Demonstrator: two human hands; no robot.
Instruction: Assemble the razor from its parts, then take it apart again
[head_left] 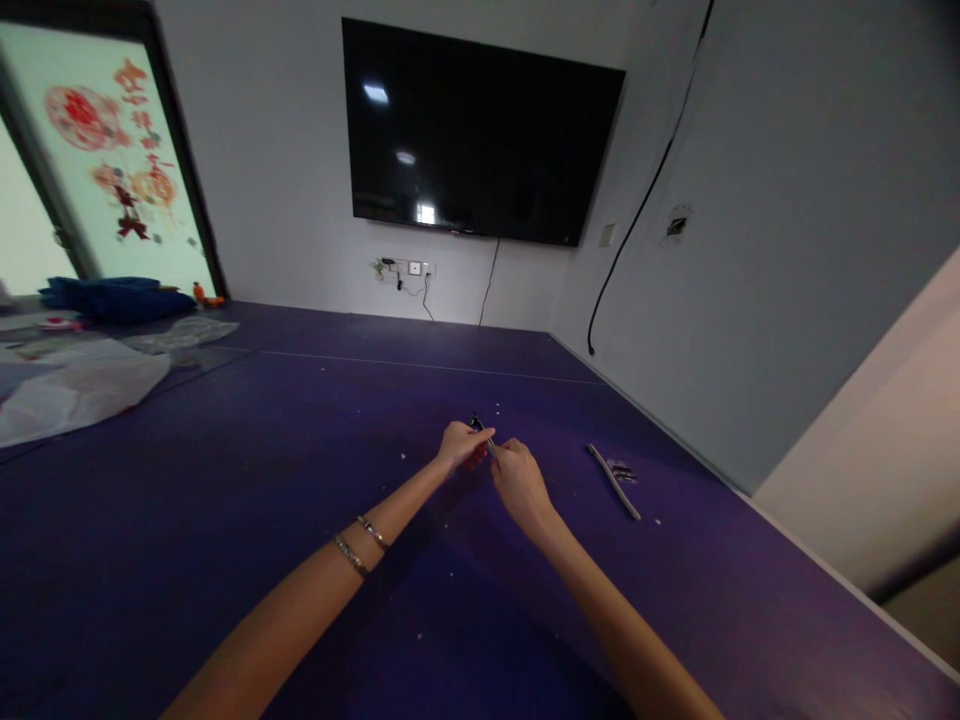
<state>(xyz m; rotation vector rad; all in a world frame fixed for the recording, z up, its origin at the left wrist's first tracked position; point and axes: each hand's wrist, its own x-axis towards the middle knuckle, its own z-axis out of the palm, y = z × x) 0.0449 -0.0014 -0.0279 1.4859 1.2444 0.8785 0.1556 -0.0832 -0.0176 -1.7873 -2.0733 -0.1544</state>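
Note:
Both hands meet in front of me, above the purple surface. My left hand (463, 446) is closed, thumb stretched along a thin grey rod-like piece (490, 443) with a dark tip (475, 421) poking out beyond the fingers. Fingers curled, my right hand (520, 483) grips the near end of the same piece. Most of it is hidden by the fingers, so its exact kind cannot be made out. To the right of my right hand lies a slim, slightly bent grey bar (615, 484). Beside that bar is a small clear packet (622, 472) with dark bits in it.
Small white scraps (403, 456) dot the purple surface (300, 520). White plastic sheeting (90, 385) and a blue cloth bundle (116, 298) lie at the left. A television (480, 135) hangs on the far wall; a black cable (637, 215) dangles along the right wall.

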